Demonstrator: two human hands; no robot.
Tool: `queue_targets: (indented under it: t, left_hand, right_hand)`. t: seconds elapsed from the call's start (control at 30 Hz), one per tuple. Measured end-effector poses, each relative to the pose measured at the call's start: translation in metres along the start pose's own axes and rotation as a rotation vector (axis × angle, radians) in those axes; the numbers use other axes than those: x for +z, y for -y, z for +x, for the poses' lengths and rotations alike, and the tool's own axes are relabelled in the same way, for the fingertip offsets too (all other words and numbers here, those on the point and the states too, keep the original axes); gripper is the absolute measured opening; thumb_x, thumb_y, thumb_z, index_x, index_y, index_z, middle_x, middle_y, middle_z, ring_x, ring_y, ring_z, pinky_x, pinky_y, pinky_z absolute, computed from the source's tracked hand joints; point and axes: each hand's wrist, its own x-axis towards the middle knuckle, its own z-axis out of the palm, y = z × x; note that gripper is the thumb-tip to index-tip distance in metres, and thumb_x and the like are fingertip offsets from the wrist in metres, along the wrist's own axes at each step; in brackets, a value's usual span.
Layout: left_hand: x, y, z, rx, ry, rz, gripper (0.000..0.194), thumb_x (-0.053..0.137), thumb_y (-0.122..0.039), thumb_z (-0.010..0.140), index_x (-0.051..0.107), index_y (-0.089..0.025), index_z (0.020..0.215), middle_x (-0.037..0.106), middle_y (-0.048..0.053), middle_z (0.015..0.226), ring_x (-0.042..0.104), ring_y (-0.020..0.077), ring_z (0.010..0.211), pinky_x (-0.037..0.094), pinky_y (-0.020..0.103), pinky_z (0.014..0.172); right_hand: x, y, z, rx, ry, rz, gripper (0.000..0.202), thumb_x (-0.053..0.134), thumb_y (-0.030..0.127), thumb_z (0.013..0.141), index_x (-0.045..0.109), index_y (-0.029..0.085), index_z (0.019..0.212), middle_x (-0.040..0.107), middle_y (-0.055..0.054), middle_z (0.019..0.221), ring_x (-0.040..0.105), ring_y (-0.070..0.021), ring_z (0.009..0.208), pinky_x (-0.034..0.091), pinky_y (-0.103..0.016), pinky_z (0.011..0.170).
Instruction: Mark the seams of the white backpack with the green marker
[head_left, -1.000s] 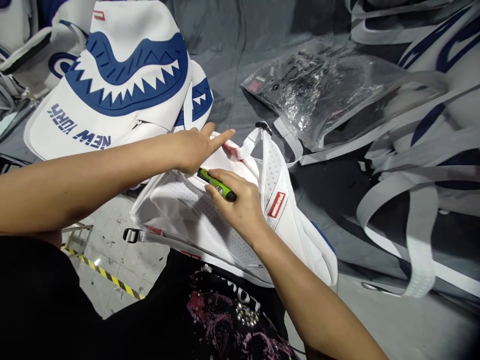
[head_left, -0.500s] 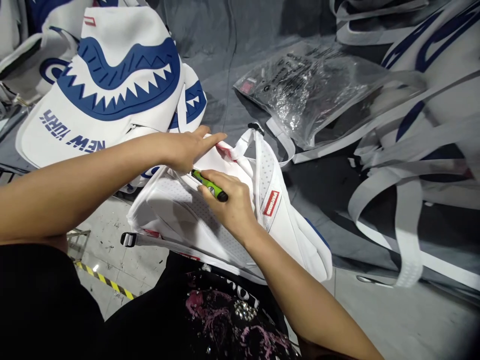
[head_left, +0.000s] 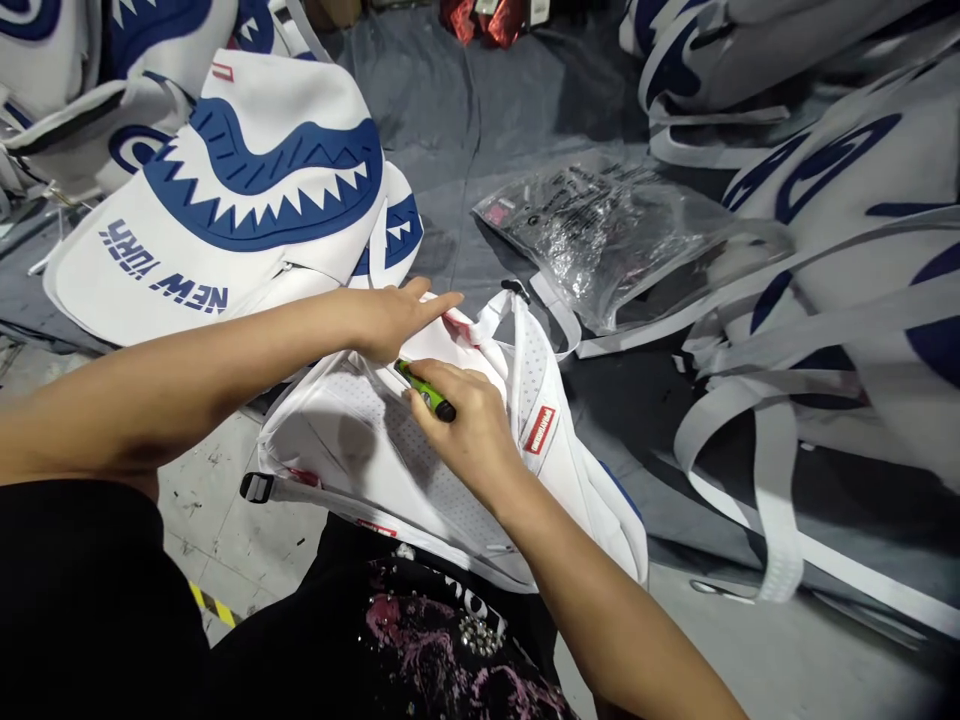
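at the centre of the head view, low against the person's lap, lies a white backpack (head_left: 420,470) with its perforated back panel up. the right hand (head_left: 469,425) is curled shut on a green tool (head_left: 424,389) with a black tip, holding it across the knuckles and pressing down on the panel near the top seam. the left hand (head_left: 390,315) lies flat on the upper edge of the same bag, fingers stretched out together toward the right, pinning the fabric beside a red tag (head_left: 459,322); it grips nothing. a second red label (head_left: 540,429) sits on a shoulder strap just right of the right hand, and a black buckle (head_left: 255,487) hangs off the strap at lower left.

against the pictures of a moment ago both hands sit on the bag in much the same pose, and the tool has barely shifted along the seam; mostly the view has tilted, showing more of the far side. the work on this seam looks to be going on in place.

upper left of the frame holds a shark-mouth backpack (head_left: 247,190) in blue and white, upper right a clear plastic bag (head_left: 607,235), and right a tangle of white straps (head_left: 772,440), all on the grey-covered tabletop (head_left: 480,110).
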Motion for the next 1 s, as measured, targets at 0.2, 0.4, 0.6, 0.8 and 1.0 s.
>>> queue_targets:
  t: [0.2,0.4,0.6,0.8,1.0]
  left_hand:
    - [-0.003,-0.005,-0.005,-0.015,0.014,0.007,0.118,0.067,-0.009,0.071,-0.005,-0.032,0.162,0.009,0.017,0.169,0.053,0.0381,0.132,0.051,0.042,0.099]
    - [-0.001,-0.002,-0.007,0.025,-0.015,-0.001,0.114,0.065,-0.009,0.072,-0.002,-0.031,0.162,0.010,0.018,0.168,0.052,0.0392,0.134,0.050,0.045,0.103]
    - [0.011,0.011,-0.003,0.063,-0.085,0.025,0.111,0.062,-0.011,0.073,-0.001,-0.031,0.162,0.018,0.021,0.165,0.056,0.0376,0.130,0.051,0.042,0.100]
    - [0.005,0.005,-0.001,0.023,-0.051,-0.004,0.113,0.057,-0.002,0.069,0.002,-0.033,0.162,0.012,0.018,0.169,0.051,0.0373,0.136,0.053,0.041,0.098]
    - [0.002,-0.001,-0.006,0.008,-0.054,-0.021,0.113,0.057,0.001,0.068,0.005,-0.032,0.162,0.016,0.018,0.168,0.056,0.0345,0.131,0.056,0.038,0.092]
  right_hand:
    - [-0.002,0.004,0.003,-0.034,0.028,-0.020,0.022,0.056,0.012,0.088,0.071,0.016,0.104,0.077,-0.008,0.102,0.072,-0.0230,0.088,0.055,-0.041,0.084]
    - [0.004,0.005,0.006,-0.032,0.030,0.009,0.023,0.055,0.013,0.088,0.070,0.019,0.105,0.077,-0.007,0.099,0.071,-0.0214,0.089,0.055,-0.038,0.085]
    - [-0.006,0.016,0.008,0.028,0.068,0.005,0.015,0.057,0.013,0.084,0.069,0.018,0.092,0.076,-0.006,0.091,0.071,-0.0185,0.085,0.055,-0.032,0.083]
    - [-0.104,-0.049,0.007,0.183,-0.572,-0.279,0.032,0.045,0.013,0.087,0.063,0.020,0.113,0.073,-0.008,0.103,0.070,-0.0203,0.095,0.054,-0.036,0.088]
    - [-0.150,-0.167,0.074,0.377,-0.282,-0.641,0.015,0.063,0.016,0.090,0.070,0.011,0.101,0.072,-0.016,0.103,0.068,-0.0259,0.101,0.054,-0.039,0.088]
